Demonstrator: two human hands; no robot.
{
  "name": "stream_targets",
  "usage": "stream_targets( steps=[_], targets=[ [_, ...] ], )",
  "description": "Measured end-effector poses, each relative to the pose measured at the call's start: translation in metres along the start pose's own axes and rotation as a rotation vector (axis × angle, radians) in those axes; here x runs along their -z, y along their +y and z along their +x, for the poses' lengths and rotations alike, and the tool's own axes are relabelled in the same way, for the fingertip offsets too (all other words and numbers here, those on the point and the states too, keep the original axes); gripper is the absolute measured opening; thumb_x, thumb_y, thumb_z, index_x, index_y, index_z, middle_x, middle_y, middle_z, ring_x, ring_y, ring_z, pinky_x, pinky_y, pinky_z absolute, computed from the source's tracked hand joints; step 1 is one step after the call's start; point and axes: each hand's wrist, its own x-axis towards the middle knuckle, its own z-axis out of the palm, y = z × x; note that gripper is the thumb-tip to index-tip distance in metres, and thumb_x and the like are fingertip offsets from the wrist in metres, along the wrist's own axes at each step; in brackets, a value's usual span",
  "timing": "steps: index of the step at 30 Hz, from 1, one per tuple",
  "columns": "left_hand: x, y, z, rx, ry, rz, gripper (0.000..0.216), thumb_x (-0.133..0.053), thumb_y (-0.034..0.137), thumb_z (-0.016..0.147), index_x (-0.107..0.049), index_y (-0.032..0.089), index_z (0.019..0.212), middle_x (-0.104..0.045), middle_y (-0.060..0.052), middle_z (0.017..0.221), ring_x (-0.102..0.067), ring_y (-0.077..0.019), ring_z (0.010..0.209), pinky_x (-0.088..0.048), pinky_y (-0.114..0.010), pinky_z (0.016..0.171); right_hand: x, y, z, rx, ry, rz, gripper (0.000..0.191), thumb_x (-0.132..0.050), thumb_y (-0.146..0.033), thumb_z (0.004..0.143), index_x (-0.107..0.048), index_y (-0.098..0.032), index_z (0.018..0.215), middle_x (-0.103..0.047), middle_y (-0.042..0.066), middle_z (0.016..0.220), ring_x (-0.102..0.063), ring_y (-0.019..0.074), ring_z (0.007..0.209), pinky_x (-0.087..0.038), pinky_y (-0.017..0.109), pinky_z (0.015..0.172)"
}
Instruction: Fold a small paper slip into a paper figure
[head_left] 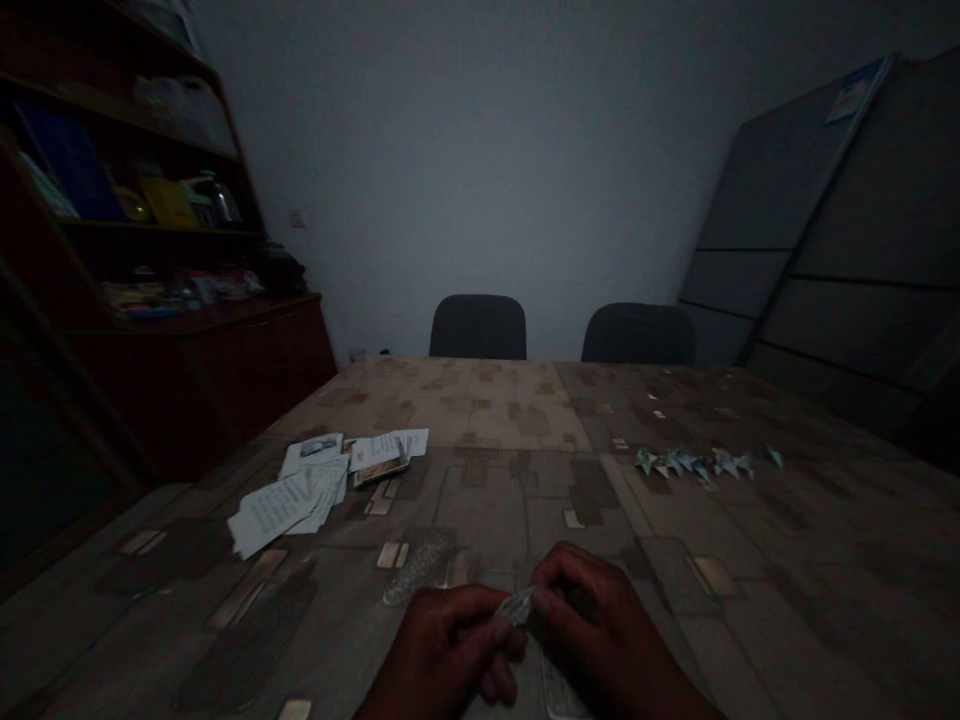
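My left hand (450, 645) and my right hand (592, 620) meet low at the middle of the view, just above the table's near edge. Both pinch a small pale folded piece of paper (517, 606) between thumbs and fingertips. A row of several small folded paper figures (694, 463) lies on the table to the right, well beyond my hands. A loose pile of printed paper slips (300, 495) lies to the left, with a phone (381, 470) resting at its right edge.
The patterned tablecloth covers a long table (525, 420). Two dark chairs (478, 327) (638, 334) stand at its far end. A wooden shelf unit (150, 260) with clutter fills the left wall. Grey panels (825, 240) lean at the right. The room is dim.
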Motion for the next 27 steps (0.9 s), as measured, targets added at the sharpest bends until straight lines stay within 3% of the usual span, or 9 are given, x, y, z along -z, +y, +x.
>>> stream_targets(
  steps=[5, 10, 14, 18, 22, 24, 27],
  targets=[
    [0.005, -0.005, -0.001, -0.026, -0.020, 0.026, 0.039, -0.061, 0.048, 0.088, -0.076, 0.013, 0.081, -0.072, -0.007, 0.060, -0.065, -0.0162, 0.051, -0.048, -0.023, 0.052, 0.002, 0.002, -0.003, -0.041, 0.005, 0.055, 0.024, -0.051, -0.033, 0.087, -0.059, -0.017, 0.070, -0.056, 0.000, 0.065, -0.053, 0.0159, 0.063, -0.037, 0.025, 0.057],
    [0.006, 0.005, -0.005, -0.122, -0.032, 0.288, 0.037, -0.052, 0.038, 0.095, -0.077, 0.013, 0.083, -0.075, -0.010, 0.061, -0.067, -0.0184, 0.055, -0.051, -0.024, 0.056, 0.001, 0.002, -0.005, 0.121, 0.001, -0.020, 0.011, -0.058, -0.021, 0.083, -0.067, -0.016, 0.080, -0.063, 0.003, 0.072, -0.059, 0.0164, 0.067, -0.042, 0.025, 0.062],
    [0.006, 0.017, -0.004, -0.143, -0.064, 0.333, 0.033, -0.054, 0.032, 0.092, -0.080, 0.013, 0.085, -0.075, -0.010, 0.061, -0.068, -0.0193, 0.055, -0.051, -0.025, 0.056, 0.004, 0.000, -0.006, 0.188, -0.004, -0.032, 0.015, -0.058, -0.018, 0.083, -0.068, -0.017, 0.071, -0.063, 0.002, 0.068, -0.058, 0.0150, 0.065, -0.040, 0.024, 0.061],
    [0.011, 0.017, -0.003, -0.068, 0.022, 0.257, 0.026, -0.061, 0.026, 0.082, -0.078, 0.011, 0.070, -0.074, -0.010, 0.057, -0.067, -0.0188, 0.049, -0.048, -0.024, 0.050, 0.004, 0.003, -0.006, 0.014, 0.042, 0.081, 0.013, -0.059, -0.020, 0.080, -0.064, -0.018, 0.067, -0.057, -0.001, 0.064, -0.052, 0.0137, 0.060, -0.036, 0.023, 0.056],
    [0.015, 0.013, -0.004, -0.086, -0.011, 0.177, 0.031, -0.060, 0.034, 0.086, -0.073, 0.012, 0.070, -0.073, -0.009, 0.062, -0.068, -0.0175, 0.052, -0.049, -0.024, 0.052, 0.001, 0.011, -0.006, -0.159, 0.011, 0.270, 0.022, -0.063, -0.034, 0.081, -0.061, -0.017, 0.067, -0.050, -0.003, 0.058, -0.046, 0.0133, 0.055, -0.034, 0.023, 0.051],
    [0.016, 0.009, -0.002, -0.073, -0.026, 0.118, 0.034, -0.061, 0.040, 0.089, -0.071, 0.012, 0.072, -0.072, -0.007, 0.063, -0.067, -0.0157, 0.052, -0.048, -0.023, 0.052, 0.000, 0.013, -0.007, -0.147, 0.013, 0.265, 0.022, -0.064, -0.035, 0.082, -0.062, -0.017, 0.068, -0.052, -0.003, 0.058, -0.048, 0.0136, 0.056, -0.035, 0.023, 0.052],
    [0.014, 0.002, 0.007, 0.007, 0.014, -0.105, 0.038, -0.067, 0.051, 0.084, -0.068, 0.013, 0.080, -0.070, -0.004, 0.060, -0.065, -0.0132, 0.047, -0.046, -0.020, 0.046, 0.002, 0.014, -0.007, 0.047, 0.081, 0.083, 0.014, -0.064, -0.022, 0.083, -0.065, -0.018, 0.070, -0.060, -0.001, 0.066, -0.056, 0.0150, 0.062, -0.041, 0.024, 0.058]
  ],
)
